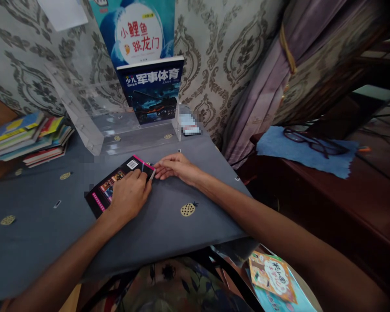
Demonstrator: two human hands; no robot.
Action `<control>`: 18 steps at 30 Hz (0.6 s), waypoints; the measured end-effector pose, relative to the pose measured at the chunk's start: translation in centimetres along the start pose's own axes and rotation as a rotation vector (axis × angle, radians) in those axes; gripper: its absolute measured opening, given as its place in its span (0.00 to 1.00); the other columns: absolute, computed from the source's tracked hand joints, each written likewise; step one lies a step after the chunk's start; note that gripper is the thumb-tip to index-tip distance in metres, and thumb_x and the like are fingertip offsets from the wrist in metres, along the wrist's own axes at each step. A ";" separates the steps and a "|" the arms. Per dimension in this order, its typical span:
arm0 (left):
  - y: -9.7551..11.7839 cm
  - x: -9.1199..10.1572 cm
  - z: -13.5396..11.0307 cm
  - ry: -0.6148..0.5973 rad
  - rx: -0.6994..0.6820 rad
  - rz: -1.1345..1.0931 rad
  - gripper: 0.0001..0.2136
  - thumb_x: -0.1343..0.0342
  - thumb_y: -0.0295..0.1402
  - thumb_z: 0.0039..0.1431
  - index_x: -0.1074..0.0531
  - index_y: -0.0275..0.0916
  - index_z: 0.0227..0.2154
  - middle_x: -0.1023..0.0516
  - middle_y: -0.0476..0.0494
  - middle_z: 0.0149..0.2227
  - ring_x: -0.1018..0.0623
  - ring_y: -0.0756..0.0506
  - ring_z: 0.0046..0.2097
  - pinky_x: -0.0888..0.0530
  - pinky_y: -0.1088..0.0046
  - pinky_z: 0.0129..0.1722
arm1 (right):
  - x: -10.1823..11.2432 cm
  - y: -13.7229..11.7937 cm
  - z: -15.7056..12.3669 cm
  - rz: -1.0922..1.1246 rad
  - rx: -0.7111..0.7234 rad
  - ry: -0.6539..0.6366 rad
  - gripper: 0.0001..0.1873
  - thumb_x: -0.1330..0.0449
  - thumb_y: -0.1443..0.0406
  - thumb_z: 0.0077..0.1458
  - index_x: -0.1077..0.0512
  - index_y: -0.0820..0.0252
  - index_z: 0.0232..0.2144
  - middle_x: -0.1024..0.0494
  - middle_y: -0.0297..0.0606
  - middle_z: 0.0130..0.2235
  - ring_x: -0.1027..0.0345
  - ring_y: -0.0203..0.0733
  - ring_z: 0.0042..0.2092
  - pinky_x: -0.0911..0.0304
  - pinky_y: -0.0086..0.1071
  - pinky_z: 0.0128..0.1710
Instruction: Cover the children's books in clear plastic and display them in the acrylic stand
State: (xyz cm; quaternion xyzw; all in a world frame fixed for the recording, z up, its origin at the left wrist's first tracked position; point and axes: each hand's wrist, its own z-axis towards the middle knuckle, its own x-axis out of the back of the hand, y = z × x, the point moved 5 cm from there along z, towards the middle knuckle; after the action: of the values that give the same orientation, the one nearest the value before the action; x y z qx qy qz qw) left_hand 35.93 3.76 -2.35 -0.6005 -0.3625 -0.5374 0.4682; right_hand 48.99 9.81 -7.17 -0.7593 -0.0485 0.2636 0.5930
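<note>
A black book (99,208) with pink edging and a white barcode lies back cover up on the grey-blue tablecloth. My left hand (130,195) rests over its right part, fingers curled down on the cover near the page edge. A thin pale strip shows by those fingertips; I cannot make out what it is. From the right, my right hand (177,168) reaches the book's corner with loosely extended fingers. Its fingertips are at the edge, and whether they grip it cannot be seen.
Behind stands a clear acrylic rack (92,136) holding a dark blue book (157,93) and a teal book (100,19). Stacked books (29,141) sit at left. Glasses (315,141) lie on a blue cloth (273,145) at right. More books (273,277) are below the table edge.
</note>
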 end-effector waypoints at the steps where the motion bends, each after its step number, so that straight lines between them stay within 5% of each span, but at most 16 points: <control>1: 0.0 0.0 0.0 -0.003 -0.005 0.001 0.15 0.54 0.35 0.71 0.24 0.34 0.37 0.21 0.36 0.40 0.20 0.37 0.44 0.27 0.65 0.36 | 0.0 0.0 0.0 -0.016 0.001 0.003 0.12 0.43 0.73 0.62 0.22 0.67 0.28 0.20 0.39 0.26 0.23 0.35 0.28 0.28 0.24 0.29; 18: -0.2 0.3 0.3 -0.082 -0.014 -0.007 0.17 0.56 0.32 0.70 0.21 0.35 0.37 0.20 0.38 0.40 0.19 0.39 0.41 0.27 0.66 0.37 | 0.2 0.2 0.1 -0.112 -0.005 0.039 0.11 0.45 0.74 0.63 0.25 0.64 0.30 0.23 0.34 0.25 0.25 0.32 0.25 0.31 0.21 0.24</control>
State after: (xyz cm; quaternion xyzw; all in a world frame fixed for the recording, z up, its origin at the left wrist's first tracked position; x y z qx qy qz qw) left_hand 35.88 4.09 -1.98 -0.6241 -0.3795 -0.5164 0.4470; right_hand 49.07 9.89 -7.49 -0.7621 -0.0800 0.2148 0.6056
